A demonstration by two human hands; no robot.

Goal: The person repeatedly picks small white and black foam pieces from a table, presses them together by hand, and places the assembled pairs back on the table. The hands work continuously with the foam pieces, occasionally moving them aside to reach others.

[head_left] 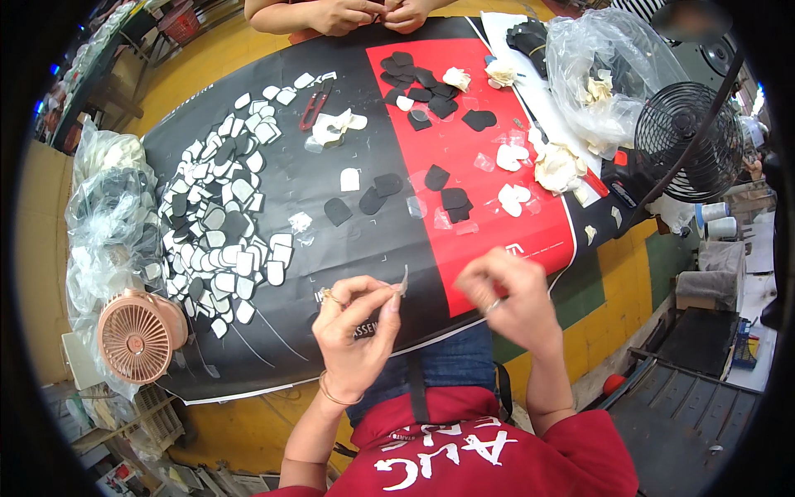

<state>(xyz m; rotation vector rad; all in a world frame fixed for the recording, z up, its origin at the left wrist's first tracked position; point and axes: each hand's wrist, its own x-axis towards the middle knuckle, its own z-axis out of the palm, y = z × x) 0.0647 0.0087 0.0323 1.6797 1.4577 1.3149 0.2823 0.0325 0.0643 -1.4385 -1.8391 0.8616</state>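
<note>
My left hand [358, 327], with a ring and a bracelet, pinches a small thin pale piece [403, 282] upright between thumb and forefinger, above the near edge of the table. To its right, my right hand [517, 302] hovers over the red part of the sheet, fingers curled and smeared by motion; whether they hold anything does not show. Beyond my hands lie several dark rounded pads [373, 199] and one white pad [350, 180]. A clump of clear film scraps [301, 222] rests near them. On the left spreads a large heap of white-and-black pads [217, 240].
A pink fan [141, 333] stands at the left edge beside a plastic bag [108, 224]. A red-handled cutter [315, 108] lies farther back. Crumpled cream scraps [559, 166], another bag [609, 58] and a black fan [689, 137] are at right. Another person's hands [373, 12] work opposite.
</note>
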